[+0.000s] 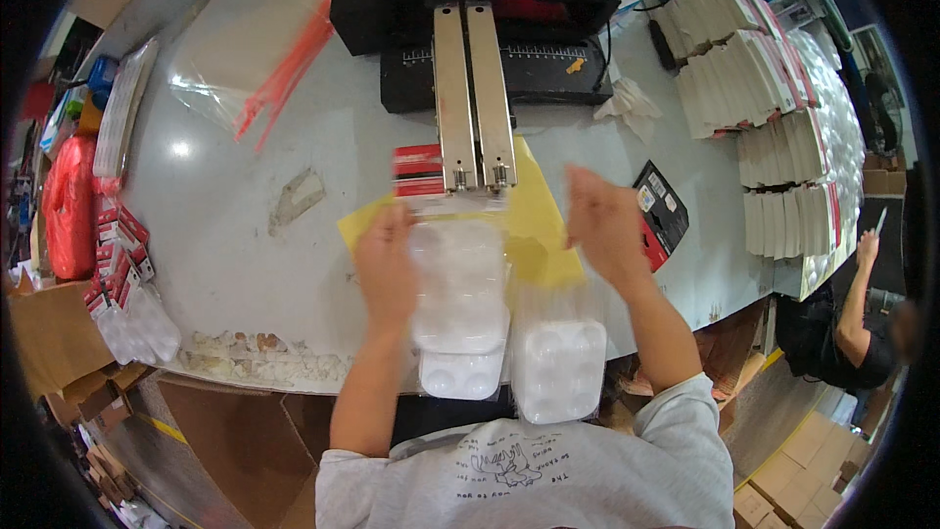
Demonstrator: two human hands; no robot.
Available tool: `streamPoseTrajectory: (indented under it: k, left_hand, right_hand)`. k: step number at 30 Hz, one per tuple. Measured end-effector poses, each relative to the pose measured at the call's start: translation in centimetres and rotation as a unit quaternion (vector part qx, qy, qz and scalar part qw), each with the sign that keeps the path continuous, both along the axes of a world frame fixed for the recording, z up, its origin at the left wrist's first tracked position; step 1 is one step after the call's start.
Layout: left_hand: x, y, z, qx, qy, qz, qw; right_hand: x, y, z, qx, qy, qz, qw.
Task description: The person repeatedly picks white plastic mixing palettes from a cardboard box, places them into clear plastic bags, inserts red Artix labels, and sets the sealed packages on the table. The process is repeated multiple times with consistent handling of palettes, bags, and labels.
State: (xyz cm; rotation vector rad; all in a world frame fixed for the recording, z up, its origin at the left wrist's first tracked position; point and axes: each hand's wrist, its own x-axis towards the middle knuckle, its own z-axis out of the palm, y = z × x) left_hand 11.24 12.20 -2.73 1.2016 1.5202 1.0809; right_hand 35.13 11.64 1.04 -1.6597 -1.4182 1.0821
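A black bench machine [485, 73] with two long metal arms [478, 98] stands in front of me. Under the tips of the arms lies a red and white header card [419, 172], above a white plastic tray with round wells [460, 284] in a clear bag. At the tray's left upper edge my left hand [386, 260] is closed on the bagged tray, somewhat blurred. My right hand [609, 225] is raised to the right, over the edge of a yellow sheet [539, 225]. Motion smears its fingers, so a hold cannot be made out. More bagged white trays [560, 367] lie at the near edge.
Stacks of white and red cards [734, 88] line the right side. A black and red card [661, 211] lies right of my hand. Clear bags with red edges [255, 59] lie far left; finished-looking packs [137, 323] hang near the left edge. Another person [852, 323] is at far right.
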Motion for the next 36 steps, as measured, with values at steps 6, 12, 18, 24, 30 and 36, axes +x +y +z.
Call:
streamPoseTrajectory:
  k: [6,12,18,24,30,36]
  left_hand:
    - [-7.1,-1.2,3.7,0.113,0.509,0.135,0.843]
    - [4.2,-9.5,3.5,0.112,0.301,-0.219,0.921]
    - [5.8,-9.7,3.4,0.123,0.187,-0.145,0.964]
    - [5.7,-9.7,4.1,0.153,0.099,-0.158,0.971]
    - [3.2,-8.7,5.7,-0.108,-0.23,-0.093,0.963]
    - [3.0,-7.9,7.2,-0.244,-0.356,-0.087,0.898]
  right_hand:
    - [8.3,-5.1,-1.2,0.072,-0.274,-0.103,0.954]
    - [8.2,-6.7,-4.1,0.006,-0.401,-0.039,0.915]
    - [7.2,-6.9,-3.0,0.011,-0.409,-0.002,0.913]
    - [6.5,-8.3,-3.7,0.055,-0.399,-0.039,0.915]
    - [6.9,-7.4,-2.0,0.136,-0.415,-0.093,0.895]
    - [4.9,-5.0,6.0,0.049,-0.041,-0.106,0.992]
